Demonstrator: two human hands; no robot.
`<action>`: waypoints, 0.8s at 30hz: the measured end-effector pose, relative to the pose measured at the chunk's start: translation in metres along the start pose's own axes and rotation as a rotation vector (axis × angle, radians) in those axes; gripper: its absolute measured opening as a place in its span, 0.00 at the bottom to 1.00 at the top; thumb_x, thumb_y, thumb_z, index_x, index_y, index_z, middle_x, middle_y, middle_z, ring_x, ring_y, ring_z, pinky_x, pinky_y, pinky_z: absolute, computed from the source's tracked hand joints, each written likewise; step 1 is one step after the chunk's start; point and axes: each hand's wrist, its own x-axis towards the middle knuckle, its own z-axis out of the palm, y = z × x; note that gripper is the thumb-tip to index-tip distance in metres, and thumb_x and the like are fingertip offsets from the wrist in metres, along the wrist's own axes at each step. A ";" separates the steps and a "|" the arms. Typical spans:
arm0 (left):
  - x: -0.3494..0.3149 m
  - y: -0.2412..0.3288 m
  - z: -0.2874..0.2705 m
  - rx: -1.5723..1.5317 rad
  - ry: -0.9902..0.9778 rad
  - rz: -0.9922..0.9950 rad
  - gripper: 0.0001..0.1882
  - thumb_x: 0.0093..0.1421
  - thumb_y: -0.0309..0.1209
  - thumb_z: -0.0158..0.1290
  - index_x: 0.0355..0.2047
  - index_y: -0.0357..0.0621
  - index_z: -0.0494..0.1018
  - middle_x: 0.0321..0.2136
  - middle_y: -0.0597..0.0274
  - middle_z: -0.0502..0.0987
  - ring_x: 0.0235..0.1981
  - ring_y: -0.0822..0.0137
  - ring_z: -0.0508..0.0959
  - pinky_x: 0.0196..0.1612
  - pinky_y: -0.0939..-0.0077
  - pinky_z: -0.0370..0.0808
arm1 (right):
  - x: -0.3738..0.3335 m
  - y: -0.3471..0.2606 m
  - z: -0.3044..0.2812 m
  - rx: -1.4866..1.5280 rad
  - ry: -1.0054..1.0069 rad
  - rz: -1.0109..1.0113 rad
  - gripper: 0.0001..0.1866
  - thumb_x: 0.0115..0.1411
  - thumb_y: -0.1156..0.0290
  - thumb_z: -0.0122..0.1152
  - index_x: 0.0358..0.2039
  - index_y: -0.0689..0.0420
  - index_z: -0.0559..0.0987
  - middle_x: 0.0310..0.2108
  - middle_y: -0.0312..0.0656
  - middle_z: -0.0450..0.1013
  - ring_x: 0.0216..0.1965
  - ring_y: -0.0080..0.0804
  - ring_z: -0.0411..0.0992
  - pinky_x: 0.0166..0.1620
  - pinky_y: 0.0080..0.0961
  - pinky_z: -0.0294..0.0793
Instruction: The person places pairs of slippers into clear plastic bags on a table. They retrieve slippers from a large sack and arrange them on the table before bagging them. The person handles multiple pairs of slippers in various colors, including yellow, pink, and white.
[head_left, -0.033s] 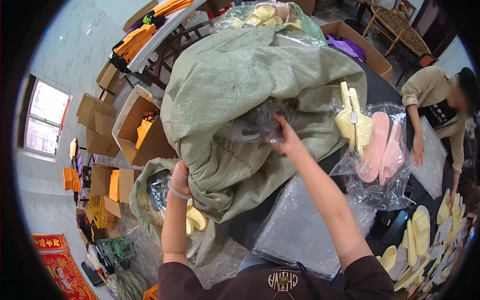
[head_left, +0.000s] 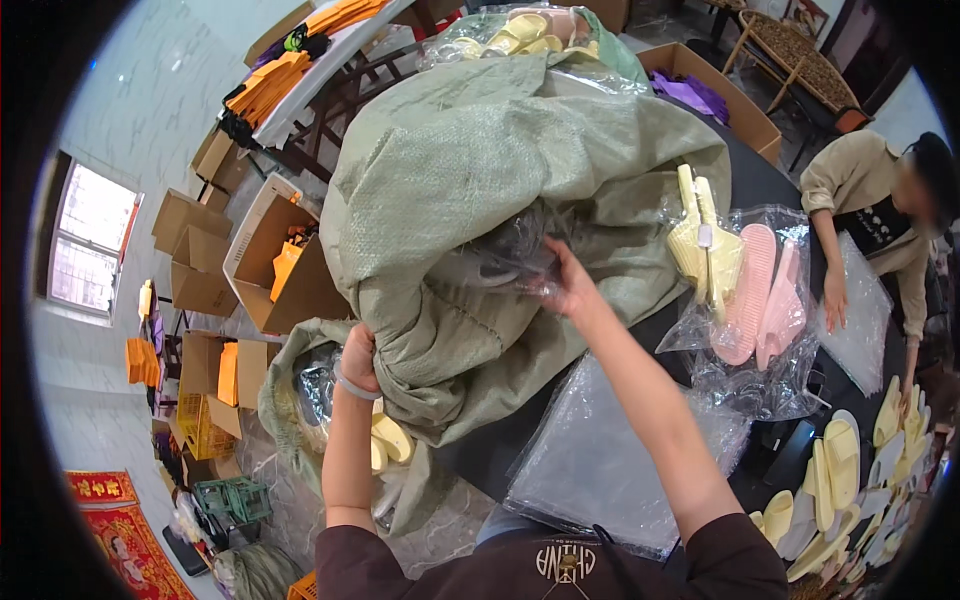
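Pale marbled walls (head_left: 200, 75) frame a cluttered workroom, with a barred window (head_left: 95, 245) and open cardboard cartons (head_left: 200, 280) along the left side. On a black tabletop (head_left: 757, 182), a large grey-green woven sack (head_left: 470, 160) lies slumped, its mouth turned toward the wearer. The person's left hand (head_left: 360, 358), a pale band around its wrist, is closed in a fist on the gathered edge of the sack. The right hand (head_left: 567, 283) reaches into the mouth and touches a clear-plastic-wrapped bundle (head_left: 497, 262), dark in places, inside the sack; its fingertips blur into the film, so one cannot tell whether they have closed on it. To the right of the sack lie a pair of yellow slides (head_left: 703, 240) and, just beside them, pink slides (head_left: 745, 300) in a transparent bag. Beneath the right forearm, flat clear plastic bags (head_left: 590, 455) lie stacked near the table's edge. At the far right a co-worker (head_left: 865, 185) leans over another pile of clear bags (head_left: 858, 315), one hand on it, near many yellow and grey slides (head_left: 842, 462). A second woven sack (head_left: 285, 375) stands open at lower left, yellow slides (head_left: 392, 437) showing in it.
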 end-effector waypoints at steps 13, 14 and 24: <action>-0.064 0.051 0.023 0.350 -0.175 0.574 0.21 0.59 0.35 0.43 0.49 0.34 0.67 0.48 0.47 0.72 0.50 0.53 0.72 0.56 0.56 0.67 | -0.142 0.028 0.015 -0.083 0.204 -0.070 0.12 0.59 0.70 0.52 0.40 0.65 0.73 0.39 0.46 0.74 0.40 0.38 0.74 0.44 0.38 0.76; -0.065 0.068 0.015 0.349 -0.073 0.577 0.21 0.58 0.34 0.43 0.48 0.34 0.67 0.47 0.48 0.72 0.49 0.53 0.72 0.55 0.56 0.68 | -0.167 0.028 0.026 -0.093 0.246 -0.101 0.12 0.58 0.71 0.52 0.39 0.65 0.74 0.39 0.46 0.75 0.40 0.37 0.74 0.44 0.37 0.76; 0.122 0.037 0.028 1.075 0.634 1.150 0.47 0.48 0.26 0.55 0.63 0.33 0.40 0.60 0.46 0.53 0.60 0.56 0.57 0.63 0.67 0.53 | -0.347 0.015 0.051 -0.101 0.667 -0.626 0.05 0.54 0.73 0.54 0.29 0.58 0.77 0.27 0.37 0.77 0.21 0.25 0.74 0.21 0.22 0.74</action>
